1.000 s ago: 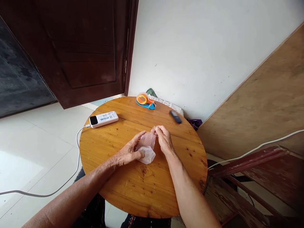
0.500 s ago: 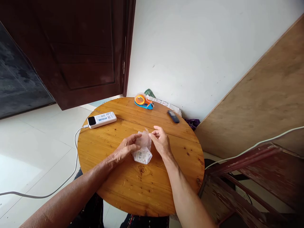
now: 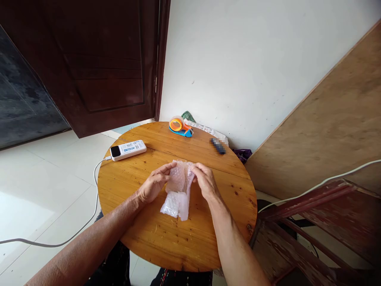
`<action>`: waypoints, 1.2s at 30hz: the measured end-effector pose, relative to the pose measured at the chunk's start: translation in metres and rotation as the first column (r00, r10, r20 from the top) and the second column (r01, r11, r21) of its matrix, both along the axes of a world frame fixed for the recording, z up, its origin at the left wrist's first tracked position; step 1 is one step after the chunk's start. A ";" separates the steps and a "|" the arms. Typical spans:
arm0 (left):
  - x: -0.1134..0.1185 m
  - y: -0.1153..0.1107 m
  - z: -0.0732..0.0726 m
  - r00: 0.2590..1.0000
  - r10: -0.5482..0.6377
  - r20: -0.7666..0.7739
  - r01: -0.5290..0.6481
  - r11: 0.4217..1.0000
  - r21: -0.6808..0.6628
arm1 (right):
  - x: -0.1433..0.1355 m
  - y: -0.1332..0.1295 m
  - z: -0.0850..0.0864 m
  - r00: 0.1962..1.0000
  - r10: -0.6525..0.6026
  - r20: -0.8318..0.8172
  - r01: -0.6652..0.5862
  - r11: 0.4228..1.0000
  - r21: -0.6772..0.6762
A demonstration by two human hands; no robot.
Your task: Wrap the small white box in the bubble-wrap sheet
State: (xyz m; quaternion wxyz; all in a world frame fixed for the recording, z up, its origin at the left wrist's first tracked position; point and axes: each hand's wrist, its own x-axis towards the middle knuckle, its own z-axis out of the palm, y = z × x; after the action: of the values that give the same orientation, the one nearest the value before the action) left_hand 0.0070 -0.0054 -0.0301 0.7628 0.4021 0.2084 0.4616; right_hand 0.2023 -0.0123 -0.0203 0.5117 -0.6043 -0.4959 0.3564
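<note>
A sheet of clear bubble wrap (image 3: 177,180) is partly unfolded over the table in front of me, its lower part folded into a flat, shiny pocket. My right hand (image 3: 204,179) pinches the upper right edge of the sheet. At the upper left edge is my left hand (image 3: 154,182), its fingers reaching onto the wrap and its thumb close by the same edge. The printed label seen before is hidden now, and I cannot tell what lies inside the folds.
On the round wooden table (image 3: 143,226) stand a white device (image 3: 129,150) with a cable (image 3: 95,186) at left and an orange-and-blue tape dispenser (image 3: 180,127) at the back. A dark, blurred-out object (image 3: 217,146) lies at back right. A wall (image 3: 226,71) rises behind.
The bubble wrap has been opened out wider, and its label has gone out of sight. My right hand has taken the right edge; my left hand has shifted slightly left.
</note>
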 end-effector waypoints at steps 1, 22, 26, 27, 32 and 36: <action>-0.001 0.001 0.001 0.999 0.026 -0.019 -0.026 1.000 -0.002 | 0.005 0.001 0.001 0.999 -0.014 -0.029 0.013 1.000 -0.003; 0.006 0.006 0.014 0.412 0.580 -0.703 0.006 0.770 0.638 | 0.003 -0.003 0.010 0.856 0.186 -0.481 -0.221 0.975 -0.015; 0.017 0.022 0.020 0.533 0.394 -0.749 0.036 0.874 0.485 | 0.003 0.000 0.006 0.856 0.147 -0.495 -0.172 0.985 -0.005; 0.016 0.025 0.019 0.613 0.317 -0.724 0.018 0.910 0.414 | 0.004 0.002 0.003 0.872 0.119 -0.475 -0.135 0.991 0.000; -0.006 0.039 0.020 0.758 0.311 -0.573 -0.197 0.947 0.254 | 0.016 0.013 -0.009 0.936 0.015 -0.352 -0.010 1.000 0.018; -0.019 0.053 0.018 0.666 0.400 -0.630 -0.287 0.917 0.279 | 0.025 0.015 -0.014 0.983 -0.133 -0.126 0.136 0.991 0.016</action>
State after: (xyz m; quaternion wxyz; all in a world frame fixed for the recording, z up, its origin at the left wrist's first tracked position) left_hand -0.0119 0.0472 -0.0125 0.4998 0.5531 0.5057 0.4342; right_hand 0.2277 0.0030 -0.0345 0.5722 -0.6066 -0.4253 0.3519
